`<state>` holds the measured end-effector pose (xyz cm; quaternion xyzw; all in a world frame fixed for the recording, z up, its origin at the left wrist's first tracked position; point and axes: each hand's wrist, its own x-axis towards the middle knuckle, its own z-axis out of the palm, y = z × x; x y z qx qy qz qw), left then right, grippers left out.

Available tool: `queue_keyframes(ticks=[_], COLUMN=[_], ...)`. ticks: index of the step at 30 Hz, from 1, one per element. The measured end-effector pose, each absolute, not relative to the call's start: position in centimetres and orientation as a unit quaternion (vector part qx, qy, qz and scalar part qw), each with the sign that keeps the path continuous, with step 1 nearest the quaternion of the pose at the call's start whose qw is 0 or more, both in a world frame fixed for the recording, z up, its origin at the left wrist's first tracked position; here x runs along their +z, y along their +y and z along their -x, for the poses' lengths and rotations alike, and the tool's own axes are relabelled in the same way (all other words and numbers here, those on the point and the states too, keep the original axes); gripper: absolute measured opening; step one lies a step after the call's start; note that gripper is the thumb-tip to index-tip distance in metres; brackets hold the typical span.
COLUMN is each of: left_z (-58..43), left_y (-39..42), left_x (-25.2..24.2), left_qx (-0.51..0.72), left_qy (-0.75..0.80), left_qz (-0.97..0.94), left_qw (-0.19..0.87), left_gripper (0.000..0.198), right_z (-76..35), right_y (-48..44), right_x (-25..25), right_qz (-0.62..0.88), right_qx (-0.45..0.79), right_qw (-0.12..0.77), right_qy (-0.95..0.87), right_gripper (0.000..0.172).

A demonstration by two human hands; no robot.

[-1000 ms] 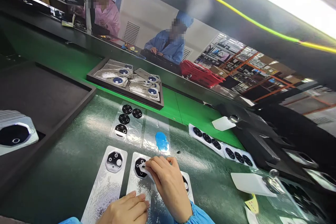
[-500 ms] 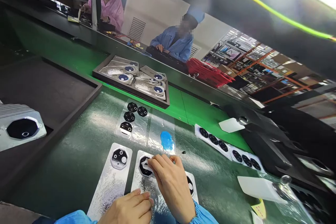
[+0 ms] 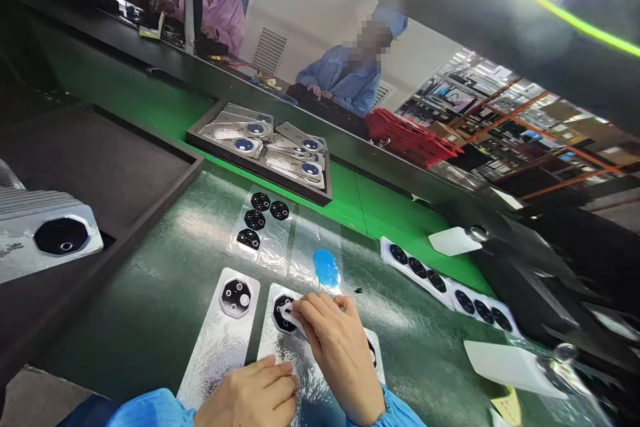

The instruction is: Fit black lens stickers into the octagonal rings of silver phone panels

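Note:
My right hand (image 3: 340, 343) is closed in a pinch on a small white piece, perhaps folded cloth or film (image 3: 287, 309). This piece touches the black octagonal camera window at the top of the middle silver phone back panel (image 3: 276, 343). Over the lower part of that panel lies my left hand (image 3: 257, 390), its fingers stretched out and holding nothing. To the left, a second silver panel (image 3: 215, 347) lies flat with its black octagon and round lens holes showing. A third panel (image 3: 374, 353) is mostly hidden behind my right hand.
Behind the panels lie a clear sheet with black octagonal stickers (image 3: 255, 219) and a blue patch (image 3: 327, 267). A dark tray (image 3: 320, 198) holds more panels; stacked panels (image 3: 60, 240) stand left. Sticker strips (image 3: 440, 280) and white-bladed tools (image 3: 505, 360) lie right. Two people sit beyond.
The camera view has shifted slightly, so the scene sits further right. My right hand has moved the white piece a little on the octagon; my left hand stays on the panel.

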<state>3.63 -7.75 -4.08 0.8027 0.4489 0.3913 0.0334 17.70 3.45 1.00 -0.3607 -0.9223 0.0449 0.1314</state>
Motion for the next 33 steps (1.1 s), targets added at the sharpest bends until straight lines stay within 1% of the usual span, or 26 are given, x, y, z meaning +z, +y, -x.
queue_keyframes(ticks=[8,15,20,26,33], left_z=[-3.48,-3.57,-3.66,-3.59,-3.65], left_y=[-7.86,-8.08,-8.11,-8.11,-8.19], left_x=[-3.64,-4.2,-4.0,-3.83,-3.42], left_qx=[0.377,0.367,0.371,0.375,0.375], left_qy=[0.451,0.449,0.451,0.453,0.459], left_qz=[-0.807,-0.813,-0.81,-0.807,-0.802], left_qw=[0.05,0.059,0.06,0.055,0.07], left_gripper=[0.043,0.035,0.039,0.044,0.036], right_z=[-17.78,-17.95,-17.85,-18.11,-18.08], right_y=[3.51,3.54,3.43,3.74,3.92], right_x=[0.89,0.62,0.7,0.8,1.01], right_qz=[0.384,0.378,0.38,0.365,0.366], right_qx=[0.087,0.097,0.094,0.098,0.097], right_qw=[0.13,0.14,0.149,0.132,0.125], right_qy=[-0.91,-0.91,-0.908,-0.916,-0.917], right_gripper=[0.027,0.028,0.029,0.028,0.028])
